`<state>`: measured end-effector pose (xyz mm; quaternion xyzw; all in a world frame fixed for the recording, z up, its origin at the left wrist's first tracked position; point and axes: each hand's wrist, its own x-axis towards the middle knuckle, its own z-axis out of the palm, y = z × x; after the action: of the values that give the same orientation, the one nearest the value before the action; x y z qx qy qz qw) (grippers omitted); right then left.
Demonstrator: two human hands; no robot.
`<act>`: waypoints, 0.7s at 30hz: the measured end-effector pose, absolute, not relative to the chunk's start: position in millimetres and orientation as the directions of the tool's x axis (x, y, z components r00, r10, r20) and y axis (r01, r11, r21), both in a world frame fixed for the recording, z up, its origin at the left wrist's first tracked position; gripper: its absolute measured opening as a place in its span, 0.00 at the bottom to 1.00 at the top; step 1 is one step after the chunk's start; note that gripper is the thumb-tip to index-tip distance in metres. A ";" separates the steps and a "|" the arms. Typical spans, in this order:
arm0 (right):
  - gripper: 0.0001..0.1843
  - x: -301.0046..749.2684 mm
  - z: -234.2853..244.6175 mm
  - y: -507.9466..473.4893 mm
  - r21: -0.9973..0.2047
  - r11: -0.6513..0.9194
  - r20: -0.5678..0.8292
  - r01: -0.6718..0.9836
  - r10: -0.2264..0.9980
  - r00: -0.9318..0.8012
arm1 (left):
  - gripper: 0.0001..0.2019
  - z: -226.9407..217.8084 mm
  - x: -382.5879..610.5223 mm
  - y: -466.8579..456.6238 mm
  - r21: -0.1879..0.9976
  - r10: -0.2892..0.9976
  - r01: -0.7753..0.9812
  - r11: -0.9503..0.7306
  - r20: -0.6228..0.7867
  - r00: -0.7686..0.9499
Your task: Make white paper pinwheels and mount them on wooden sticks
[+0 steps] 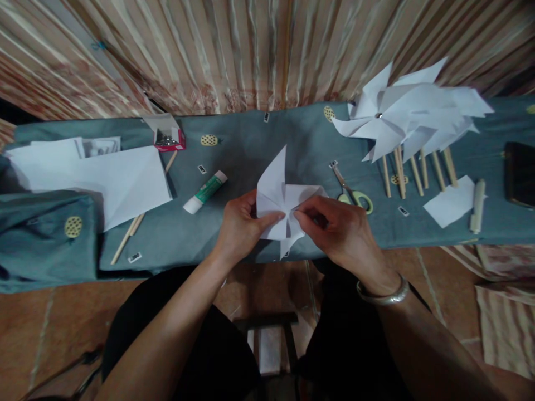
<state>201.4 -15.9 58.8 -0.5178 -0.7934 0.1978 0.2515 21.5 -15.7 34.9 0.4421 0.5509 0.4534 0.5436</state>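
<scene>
A white paper pinwheel (271, 192) is held up between my two hands, over the front edge of the cloth-covered table. My left hand (240, 225) grips its left side, with the thumb pressed near the centre. The fingers of my right hand (334, 223) pinch together at the right of the centre, on a folded paper blade. Whether a small pin sits in that pinch is hidden. Beyond my right hand lie scissors (360, 199) with pale green handles. To the left of my left hand rests a green and white glue stick (205, 192).
Several white paper pinwheels on wooden sticks (395, 111) lie overlapping at the back right. Near them are a paper piece (449, 201) and a pale marker (477, 206). On the left, paper sheets (129, 181) cover wooden sticks (125, 239), beside a small red box of metal pins (169, 139).
</scene>
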 end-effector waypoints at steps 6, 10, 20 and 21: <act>0.07 200.7 58.3 -16.6 -0.573 0.364 0.189 0.734 0.930 -0.314 | 0.11 35.1 22.7 -16.3 0.980 0.980 -0.006 0.197 -0.197 -0.038; 0.08 200.9 58.4 -16.7 -0.583 0.352 0.169 0.732 0.934 -0.314 | 0.11 34.4 22.8 -16.7 0.981 0.980 -0.002 0.194 -0.193 -0.037; 0.09 200.3 57.4 -17.2 -0.555 0.366 0.158 0.747 0.928 -0.337 | 0.09 35.6 23.0 -16.4 0.978 0.978 -0.009 0.206 -0.206 -0.043; 0.09 200.4 57.1 -17.2 -0.548 0.372 0.163 0.749 0.926 -0.340 | 0.09 35.7 23.2 -16.4 0.977 0.976 -0.010 0.213 -0.213 -0.044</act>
<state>200.4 -17.2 57.1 -0.5263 -0.7958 0.1923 0.2298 23.2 -16.4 35.7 0.4309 0.5605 0.4561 0.5405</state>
